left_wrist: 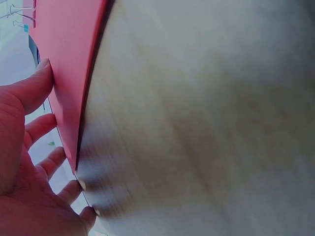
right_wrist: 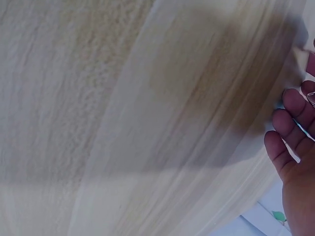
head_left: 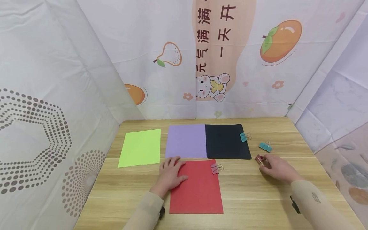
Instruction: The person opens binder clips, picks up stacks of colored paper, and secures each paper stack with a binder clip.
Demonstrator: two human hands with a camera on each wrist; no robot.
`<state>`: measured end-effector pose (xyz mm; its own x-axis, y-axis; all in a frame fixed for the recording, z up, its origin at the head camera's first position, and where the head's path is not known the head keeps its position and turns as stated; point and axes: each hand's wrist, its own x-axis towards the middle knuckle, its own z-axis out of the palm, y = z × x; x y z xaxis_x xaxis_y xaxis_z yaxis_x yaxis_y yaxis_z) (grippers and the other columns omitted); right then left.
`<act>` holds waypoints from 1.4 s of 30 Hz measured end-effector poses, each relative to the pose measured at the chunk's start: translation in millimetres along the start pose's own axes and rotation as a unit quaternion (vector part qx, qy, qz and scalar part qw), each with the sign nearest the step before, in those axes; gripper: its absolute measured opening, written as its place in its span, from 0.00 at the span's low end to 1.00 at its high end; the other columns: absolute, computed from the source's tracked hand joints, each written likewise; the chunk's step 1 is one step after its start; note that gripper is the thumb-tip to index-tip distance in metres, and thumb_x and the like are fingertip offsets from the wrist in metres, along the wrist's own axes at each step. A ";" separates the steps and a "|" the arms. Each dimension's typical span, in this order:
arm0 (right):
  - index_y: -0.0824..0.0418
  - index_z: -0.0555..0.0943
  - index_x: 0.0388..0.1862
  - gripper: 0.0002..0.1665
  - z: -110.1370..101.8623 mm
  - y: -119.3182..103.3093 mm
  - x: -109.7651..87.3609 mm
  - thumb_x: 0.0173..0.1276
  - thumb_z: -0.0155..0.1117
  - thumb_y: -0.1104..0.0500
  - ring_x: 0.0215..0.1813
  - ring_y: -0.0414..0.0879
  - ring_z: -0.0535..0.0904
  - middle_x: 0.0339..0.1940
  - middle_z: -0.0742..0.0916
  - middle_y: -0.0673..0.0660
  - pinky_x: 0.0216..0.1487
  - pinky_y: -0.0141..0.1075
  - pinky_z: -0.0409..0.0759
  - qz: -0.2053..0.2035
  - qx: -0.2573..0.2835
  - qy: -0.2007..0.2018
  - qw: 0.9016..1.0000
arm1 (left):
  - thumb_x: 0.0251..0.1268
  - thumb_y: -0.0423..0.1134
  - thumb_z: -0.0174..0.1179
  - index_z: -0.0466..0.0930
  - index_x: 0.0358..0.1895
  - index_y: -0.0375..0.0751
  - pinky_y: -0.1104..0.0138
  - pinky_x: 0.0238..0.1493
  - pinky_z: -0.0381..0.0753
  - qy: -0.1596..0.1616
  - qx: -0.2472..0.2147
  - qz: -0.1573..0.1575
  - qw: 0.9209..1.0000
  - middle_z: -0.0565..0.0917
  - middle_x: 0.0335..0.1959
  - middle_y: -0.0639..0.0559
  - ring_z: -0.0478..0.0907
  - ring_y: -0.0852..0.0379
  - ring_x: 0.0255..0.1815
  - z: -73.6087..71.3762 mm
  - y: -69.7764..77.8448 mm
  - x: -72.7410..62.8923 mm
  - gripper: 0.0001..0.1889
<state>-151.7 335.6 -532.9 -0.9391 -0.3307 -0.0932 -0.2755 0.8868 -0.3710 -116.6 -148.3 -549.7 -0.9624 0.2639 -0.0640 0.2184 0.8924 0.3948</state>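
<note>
My left hand (head_left: 169, 175) lies with spread fingers at the upper left corner of a red sheet stack (head_left: 196, 191). In the left wrist view its thumb (left_wrist: 37, 87) touches the red surface. A pink binder clip (head_left: 214, 168) grips the stack's upper right edge. Over at the right, my right hand (head_left: 277, 166) pinches a dark red binder clip (head_left: 259, 159) between thumb and fingers, low over the table. Just beyond that hand lies a loose teal binder clip (head_left: 265, 147). The right wrist view shows the curled fingers (right_wrist: 290, 118), with the clip mostly out of frame.
Farther back are a yellow-green sheet (head_left: 141, 148), a purple sheet (head_left: 186, 141) and a black sheet stack (head_left: 227, 141), the last two side by side. Another teal binder clip (head_left: 243, 137) sits on the black stack's right edge. Printed curtains (head_left: 172, 86) hang around the wooden table (head_left: 244, 198).
</note>
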 end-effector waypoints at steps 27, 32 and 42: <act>0.60 0.72 0.46 0.27 3.8 -7.2 -3.3 0.70 0.65 0.38 0.26 0.45 0.74 0.26 0.79 0.49 0.30 0.43 0.74 0.024 -0.030 -0.015 0.999 | 0.62 0.57 0.70 0.75 0.70 0.53 0.37 0.71 0.52 0.000 0.004 -0.001 1.000 0.65 0.75 0.46 0.55 0.37 0.76 0.0 0.3 -0.8 0.33; 0.60 0.73 0.47 0.31 3.1 -8.4 -2.7 0.70 0.62 0.33 0.26 0.45 0.73 0.26 0.79 0.50 0.29 0.43 0.73 0.025 -0.029 -0.015 0.999 | 0.62 0.56 0.71 0.75 0.70 0.53 0.37 0.71 0.52 0.002 0.003 0.001 1.000 0.66 0.75 0.46 0.55 0.37 0.75 -0.2 0.6 -0.7 0.33; 0.61 0.71 0.47 0.27 4.7 -10.2 -2.7 0.71 0.64 0.39 0.25 0.46 0.75 0.23 0.78 0.51 0.29 0.45 0.74 0.025 -0.041 -0.004 0.999 | 0.62 0.56 0.70 0.75 0.70 0.53 0.37 0.71 0.52 0.002 0.002 0.000 1.000 0.65 0.75 0.46 0.55 0.37 0.76 -0.3 0.3 -0.3 0.33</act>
<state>-145.4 325.9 -533.2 -0.9506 -0.2870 -0.1183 -0.2437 0.9260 -0.2884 -116.3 -148.2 -549.3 -0.9630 0.2628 -0.0596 0.2198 0.8939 0.3907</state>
